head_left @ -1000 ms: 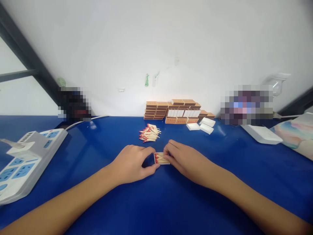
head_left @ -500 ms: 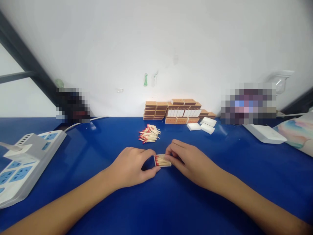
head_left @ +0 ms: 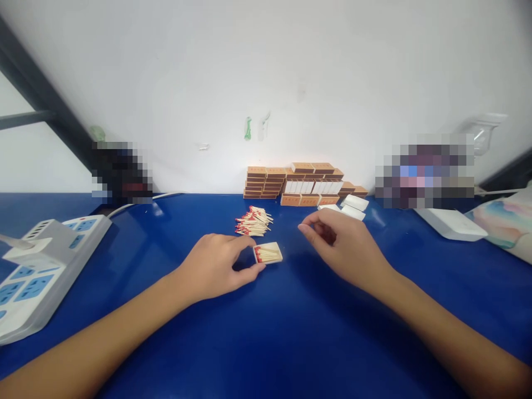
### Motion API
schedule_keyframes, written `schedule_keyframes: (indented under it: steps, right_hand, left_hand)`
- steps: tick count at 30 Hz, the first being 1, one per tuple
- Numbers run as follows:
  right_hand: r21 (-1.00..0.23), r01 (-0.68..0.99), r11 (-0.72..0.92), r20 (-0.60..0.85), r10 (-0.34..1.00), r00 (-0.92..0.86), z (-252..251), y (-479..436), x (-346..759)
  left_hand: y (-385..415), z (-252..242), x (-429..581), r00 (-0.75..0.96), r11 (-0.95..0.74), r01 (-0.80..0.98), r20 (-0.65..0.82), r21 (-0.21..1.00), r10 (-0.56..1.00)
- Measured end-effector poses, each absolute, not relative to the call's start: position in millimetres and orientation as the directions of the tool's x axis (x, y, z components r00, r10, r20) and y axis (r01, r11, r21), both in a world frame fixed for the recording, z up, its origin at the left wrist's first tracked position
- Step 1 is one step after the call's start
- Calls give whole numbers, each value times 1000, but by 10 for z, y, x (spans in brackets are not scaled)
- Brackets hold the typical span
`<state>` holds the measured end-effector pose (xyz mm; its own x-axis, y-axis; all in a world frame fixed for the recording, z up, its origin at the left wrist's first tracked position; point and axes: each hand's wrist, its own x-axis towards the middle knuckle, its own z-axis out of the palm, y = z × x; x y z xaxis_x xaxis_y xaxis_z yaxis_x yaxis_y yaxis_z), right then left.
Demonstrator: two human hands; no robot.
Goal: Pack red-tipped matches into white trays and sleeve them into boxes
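Observation:
My left hand (head_left: 218, 266) grips the left end of a small white matchbox tray (head_left: 273, 246) between thumb and forefinger. Red-headed matches (head_left: 267, 256) lie side by side inside it, heads to the left; its back part shows bare. To the right, my right hand (head_left: 343, 235) hovers apart from the tray, thumb and forefinger closed together, and nothing shows between the tips. Just behind the tray lies a loose pile of matches (head_left: 254, 223). Beyond my right hand are several white trays (head_left: 355, 203), partly hidden by it.
Stacked brown matchboxes (head_left: 264, 183) stand against the wall, with a row of white-ended ones (head_left: 313, 187) among them. A power strip (head_left: 78, 249) with a plugged-in adapter lies at left. At right sit a white flat box (head_left: 451, 226) and a coloured bag (head_left: 505, 219).
My right hand has left the tray and moved up and to the right. The tray, in my left hand, has shifted slightly left and away from me, and it has tilted a little.

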<state>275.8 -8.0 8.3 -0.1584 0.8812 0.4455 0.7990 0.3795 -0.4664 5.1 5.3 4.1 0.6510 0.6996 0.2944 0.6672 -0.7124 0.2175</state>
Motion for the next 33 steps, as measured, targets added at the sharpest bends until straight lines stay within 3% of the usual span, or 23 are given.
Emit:
schedule_keyframes:
  steps: [10, 33]
  right_hand:
    - [-477, 737, 479, 355, 872, -337, 18, -147, 2650]
    - [-480, 752, 451, 311, 889, -335, -1, -145, 2641]
  left_hand:
    - [-2, 52, 92, 674, -714, 641, 239, 281, 699]
    - [-61, 57, 119, 690, -741, 620, 268, 259, 672]
